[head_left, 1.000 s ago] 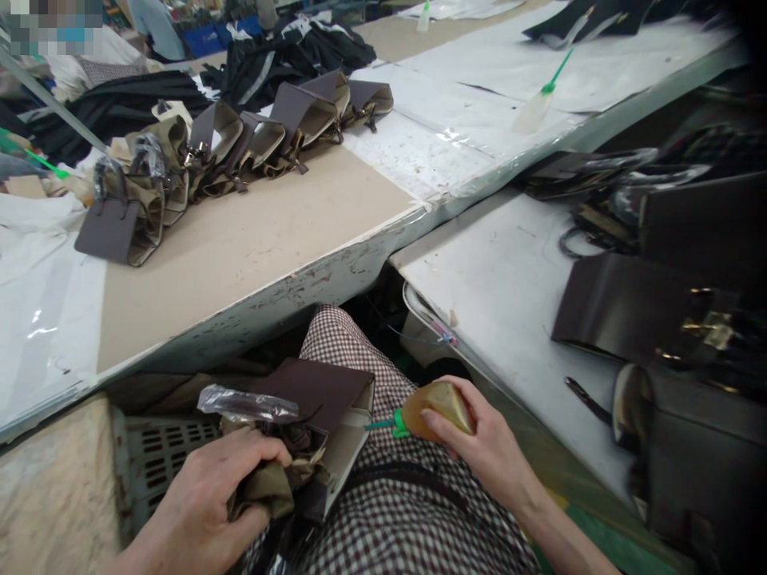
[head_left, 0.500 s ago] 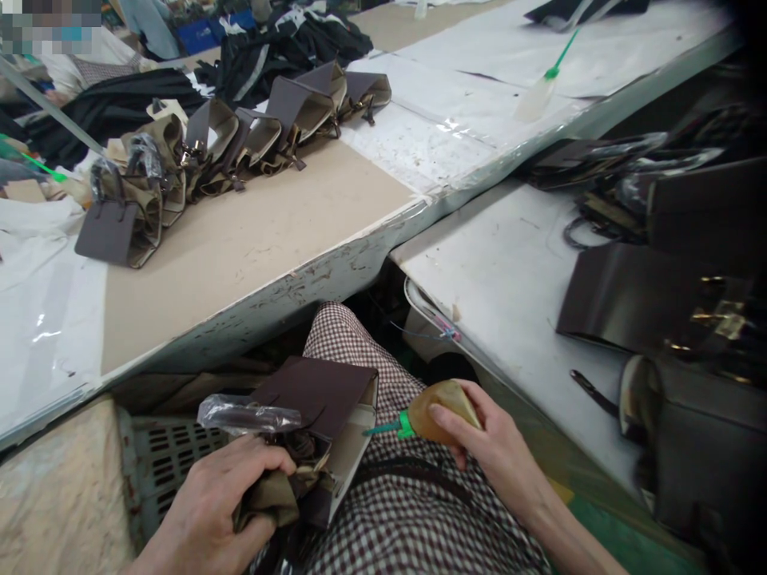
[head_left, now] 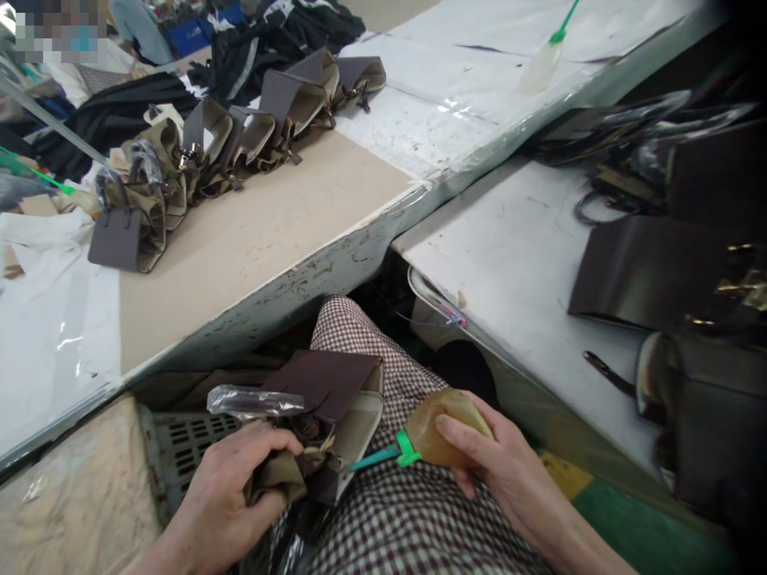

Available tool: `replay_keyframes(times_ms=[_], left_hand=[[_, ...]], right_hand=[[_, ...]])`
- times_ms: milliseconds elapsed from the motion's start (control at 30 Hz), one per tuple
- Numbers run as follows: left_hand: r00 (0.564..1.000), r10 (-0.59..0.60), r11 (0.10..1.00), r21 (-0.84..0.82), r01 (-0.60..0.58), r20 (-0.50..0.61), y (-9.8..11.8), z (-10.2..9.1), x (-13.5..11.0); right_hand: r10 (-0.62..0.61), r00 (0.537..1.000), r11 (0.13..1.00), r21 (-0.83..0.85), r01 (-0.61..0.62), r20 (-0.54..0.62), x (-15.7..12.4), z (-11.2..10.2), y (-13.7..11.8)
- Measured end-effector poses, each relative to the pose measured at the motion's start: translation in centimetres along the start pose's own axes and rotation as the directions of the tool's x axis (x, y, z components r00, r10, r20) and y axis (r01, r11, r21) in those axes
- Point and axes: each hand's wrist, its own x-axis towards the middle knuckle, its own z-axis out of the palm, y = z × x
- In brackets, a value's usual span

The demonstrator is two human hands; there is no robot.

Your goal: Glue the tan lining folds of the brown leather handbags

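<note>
My left hand is closed round the olive lining of a small brown handbag that rests on my checked lap. The bag's handle, wrapped in clear plastic, sticks out to the left. My right hand grips a squeeze bottle of amber glue. Its green nozzle points left and its tip reaches the pale edge of the bag's open side.
A row of similar brown bags lies on the beige worktable ahead. Dark bags and leather pieces sit on the white table at right. A slotted crate stands at lower left. Another glue bottle lies far back.
The view has tipped slightly, so everything sits a little lower and to the right. The bottle's nozzle has dropped a bit along the bag's edge. Both hands keep their grips.
</note>
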Motion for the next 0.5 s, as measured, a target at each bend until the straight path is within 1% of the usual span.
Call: replay_keyframes(times_ms=[100,200,367,500], left_hand=[[1.0,-0.014,1.0,-0.017,0.014,-0.012,0.1,0.1,0.0],[0.998,-0.06,0.997,-0.054,0.058,-0.029,0.1,0.1,0.0],[0.972,-0.233,0.957,-0.18,0.226,-0.019,-0.2,-0.5,0.1],[0.94,-0.341,0.909,-0.264,0.323,-0.023,-0.1,-0.6,0.1]], right_hand=[[0.009,1.0,0.999,0.046,-0.01,0.029,-0.7,0.7,0.3],[0.022,0.998,0.995,0.094,-0.027,0.055,-1.2,1.3,0.6],[0.054,0.999,0.969,0.241,-0.052,-0.002,-1.6,2.6,0.5],[0.076,0.997,0.95,0.305,-0.072,-0.002,-1.5,3.3,0.5]])
